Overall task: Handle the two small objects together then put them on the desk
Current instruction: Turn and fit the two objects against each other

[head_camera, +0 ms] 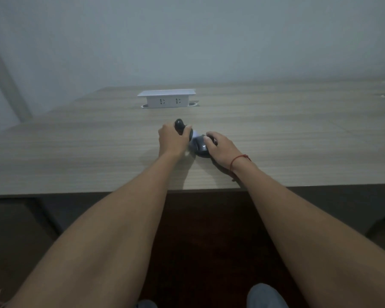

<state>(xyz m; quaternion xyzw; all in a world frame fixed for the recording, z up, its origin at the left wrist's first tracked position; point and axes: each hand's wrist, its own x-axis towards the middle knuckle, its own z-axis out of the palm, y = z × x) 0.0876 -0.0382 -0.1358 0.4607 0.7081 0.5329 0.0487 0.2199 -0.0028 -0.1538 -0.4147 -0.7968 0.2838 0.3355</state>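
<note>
**Both hands down on the desk, one object in each**

Starting on our left, our left hand (172, 138) is closed around a small dark rounded object (178, 124). Its top pokes out above the curled fingers, on the far side of the grip, and the heel of the hand sits low, on or just above the desk (76, 152); we cannot tell which. We judge this piece light and rigid, with a smooth shell that could slip, so wrapping the fingers round its waist seems the safest hold.

Between the two grips a pale patch shows; we cannot tell what it is.

To the right, our right hand (220, 145) lies over a dark mouse (201, 147), fingers curved round its far and right sides, palm behind it. The mouse rests on the desk, just beside the left hand's knuckles. It looks hard, light and domed: best pinched at its flanks, not pressed on top.

Both forearms reach straight forward, wrists low and slightly turned inward. A red string (238, 161) circles the right wrist. Beyond both grips stands a white socket box (167, 99).
</note>
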